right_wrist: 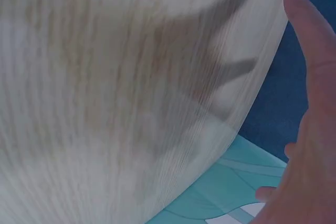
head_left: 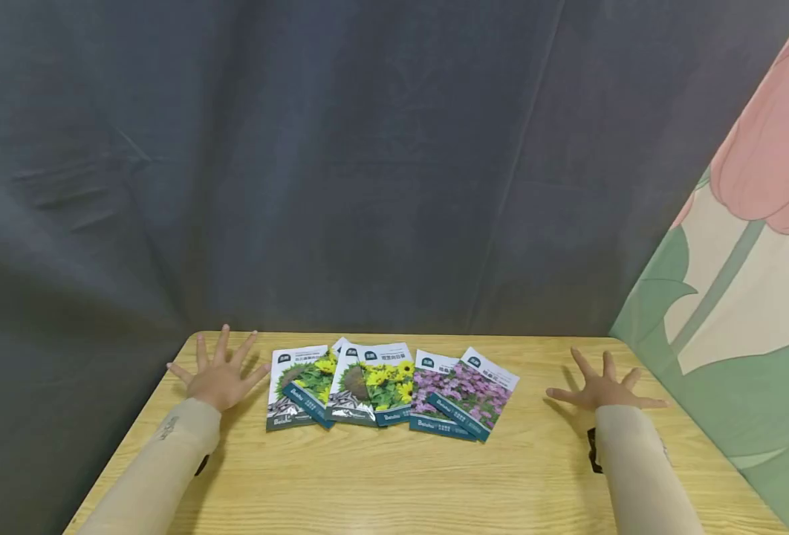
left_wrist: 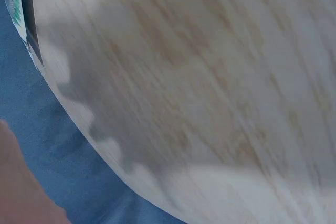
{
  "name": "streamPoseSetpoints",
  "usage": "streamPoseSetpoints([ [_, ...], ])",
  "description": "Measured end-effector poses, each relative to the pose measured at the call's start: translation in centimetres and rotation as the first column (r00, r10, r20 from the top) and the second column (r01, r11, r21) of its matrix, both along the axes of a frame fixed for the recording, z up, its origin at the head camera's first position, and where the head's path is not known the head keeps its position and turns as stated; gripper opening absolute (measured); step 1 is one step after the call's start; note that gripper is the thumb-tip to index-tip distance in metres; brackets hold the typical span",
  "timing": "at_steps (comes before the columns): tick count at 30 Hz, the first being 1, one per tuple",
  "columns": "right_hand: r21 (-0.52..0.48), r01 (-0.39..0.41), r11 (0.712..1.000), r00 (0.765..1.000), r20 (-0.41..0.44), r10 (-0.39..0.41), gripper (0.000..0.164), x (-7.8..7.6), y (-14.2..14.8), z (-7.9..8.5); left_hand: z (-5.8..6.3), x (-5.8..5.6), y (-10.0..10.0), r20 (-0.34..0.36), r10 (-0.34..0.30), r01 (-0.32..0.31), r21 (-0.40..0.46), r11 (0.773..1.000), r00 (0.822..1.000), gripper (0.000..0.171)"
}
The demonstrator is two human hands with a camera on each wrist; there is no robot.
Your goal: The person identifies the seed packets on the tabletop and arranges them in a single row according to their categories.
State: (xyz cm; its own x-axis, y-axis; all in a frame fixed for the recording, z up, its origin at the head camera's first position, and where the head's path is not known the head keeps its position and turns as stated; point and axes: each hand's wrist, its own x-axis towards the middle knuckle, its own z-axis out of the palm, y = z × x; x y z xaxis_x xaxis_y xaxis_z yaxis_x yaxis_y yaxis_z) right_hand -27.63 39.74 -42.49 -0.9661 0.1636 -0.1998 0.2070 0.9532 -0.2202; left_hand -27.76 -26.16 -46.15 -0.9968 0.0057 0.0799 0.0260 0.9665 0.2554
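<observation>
Several flower seed packets lie in a row on the wooden table, some overlapping. At the left, a sunflower-seed packet overlaps a tilted yellow-flower packet. In the middle lie another sunflower-seed packet and a yellow-flower packet. Two purple-flower packets, one straighter and one tilted, overlap at the right. My left hand, fingers spread, is left of the row and holds nothing. Well to the right, my right hand is also spread and holds nothing; its thumb and fingers show in the right wrist view.
The light wooden table has rounded far corners. Behind it hangs a dark grey-blue cloth. A wall covering with a pink tulip and green leaves stands along the right side. Hand shadows fall on the wood in both wrist views.
</observation>
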Motion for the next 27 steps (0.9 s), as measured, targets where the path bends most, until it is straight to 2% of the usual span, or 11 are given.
streamPoseSetpoints([
  [6, -0.025, -0.005, 1.000, 1.000, 0.024, 0.005, 0.123, -0.5, -0.6, -0.1, -0.1, 0.0, 0.0, 0.000, -0.012, 0.012, -0.037, 0.999, 1.000, 0.081],
  [11, -0.036, -0.039, 0.999, 0.999, 0.037, 0.040, 0.118, -1.2, -1.7, -0.2, -0.4, 0.0, 0.0, -0.008, -0.007, 0.006, -0.050, 0.999, 1.000, 0.079],
  [18, -0.032, -0.156, 0.987, 0.987, -0.040, 0.154, 0.100, -2.0, -4.9, -0.3, -0.3, 0.3, 0.3, 0.003, 0.000, 0.000, -0.013, 1.000, 1.000, 0.072],
  [23, -0.020, -0.229, 0.973, 0.964, -0.142, 0.224, 0.079, -2.4, -8.4, 0.1, 0.3, 0.7, 0.9, -0.001, 0.000, 0.000, 0.097, 0.995, 1.000, 0.068],
  [27, -0.044, -0.291, 0.956, 0.927, -0.259, 0.270, 0.067, -2.0, -12.2, 0.4, 0.6, 1.2, 1.4, 0.010, -0.003, 0.001, 0.228, 0.974, 1.000, 0.067],
])
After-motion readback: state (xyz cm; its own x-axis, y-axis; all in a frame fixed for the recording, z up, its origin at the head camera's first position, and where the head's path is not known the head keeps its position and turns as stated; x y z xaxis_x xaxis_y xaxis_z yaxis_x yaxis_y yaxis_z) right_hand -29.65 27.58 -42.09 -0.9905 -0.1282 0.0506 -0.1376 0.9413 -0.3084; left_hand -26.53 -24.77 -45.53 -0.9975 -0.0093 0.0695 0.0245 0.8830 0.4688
